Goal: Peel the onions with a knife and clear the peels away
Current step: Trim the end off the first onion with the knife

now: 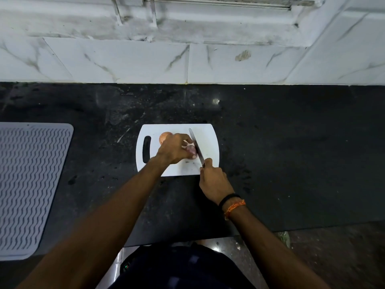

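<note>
- Head view, taking the white cutting board [208, 140] as landmark: the onion being worked [190, 148] lies near the board's middle, and a second, unpeeled onion [165, 137] sits just beyond it toward the board's handle slot.
- The left hand [174, 150] curls its fingers over the onion, with the fingertips right beside the blade.
- The right hand [213, 180], at the board's near edge, has its fingers wrapped round the handle of the knife [196, 146], whose blade rests against the onion's exposed end.
- Risk: the round onion may roll under pressure, letting the blade skid toward the left fingertips.
- Risk: cutting too deep would waste flesh.
- Risk: the board may slide on the dark counter [291, 132].
</note>
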Demonstrator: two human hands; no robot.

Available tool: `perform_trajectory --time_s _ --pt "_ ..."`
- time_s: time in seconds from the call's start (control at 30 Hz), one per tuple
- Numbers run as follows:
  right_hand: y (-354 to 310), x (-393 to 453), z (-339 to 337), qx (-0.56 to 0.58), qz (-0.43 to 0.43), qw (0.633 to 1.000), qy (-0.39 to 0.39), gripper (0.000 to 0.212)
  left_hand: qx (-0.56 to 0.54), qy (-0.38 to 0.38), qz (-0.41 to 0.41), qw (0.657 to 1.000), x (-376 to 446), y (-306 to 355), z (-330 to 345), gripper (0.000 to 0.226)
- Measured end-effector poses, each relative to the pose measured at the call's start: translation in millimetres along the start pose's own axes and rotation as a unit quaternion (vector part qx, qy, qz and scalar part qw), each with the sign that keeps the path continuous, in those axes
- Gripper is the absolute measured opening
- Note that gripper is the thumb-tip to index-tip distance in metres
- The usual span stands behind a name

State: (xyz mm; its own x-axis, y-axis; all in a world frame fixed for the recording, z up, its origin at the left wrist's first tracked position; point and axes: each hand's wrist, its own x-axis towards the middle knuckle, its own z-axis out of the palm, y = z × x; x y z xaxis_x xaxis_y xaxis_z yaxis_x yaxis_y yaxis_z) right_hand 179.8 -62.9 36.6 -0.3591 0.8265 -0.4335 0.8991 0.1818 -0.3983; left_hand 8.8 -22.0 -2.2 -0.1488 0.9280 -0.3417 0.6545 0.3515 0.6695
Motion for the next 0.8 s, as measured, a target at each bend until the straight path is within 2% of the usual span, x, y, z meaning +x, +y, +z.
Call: perform_trajectory --time_s 0.03,0.1,0.2,0.4,0.63,0.8 --pt "1 -1 -1 0.002 -0.003 1.000 0.000 0.026 0.008 -0.011 -0.006 1.000 -1 1 0 0.052" --pt "2 -3 -2 0.006 -0.006 1.000 0.002 0.025 0.032 -0.019 0.012 0.999 -4 3 2 0.047" --pt "0 -4 -1 0.013 -0.002 1.000 -0.001 0.025 0.013 0.004 0.028 1.000 -8 0 7 0.035" --pt "-4 2 -6 0.045 0.012 0.999 -0.004 0.025 0.038 0.030 0.060 0.997 -14 4 11 0.028" --pt "0 -6 -3 0.051 0.022 0.998 -0.005 0.025 0.034 0.064 0.077 0.994 -20 1 19 0.028" --pt "-2 -1 -7 0.039 0.017 0.999 -0.011 0.029 0.040 0.042 0.082 0.995 -20 1 20 0.034"
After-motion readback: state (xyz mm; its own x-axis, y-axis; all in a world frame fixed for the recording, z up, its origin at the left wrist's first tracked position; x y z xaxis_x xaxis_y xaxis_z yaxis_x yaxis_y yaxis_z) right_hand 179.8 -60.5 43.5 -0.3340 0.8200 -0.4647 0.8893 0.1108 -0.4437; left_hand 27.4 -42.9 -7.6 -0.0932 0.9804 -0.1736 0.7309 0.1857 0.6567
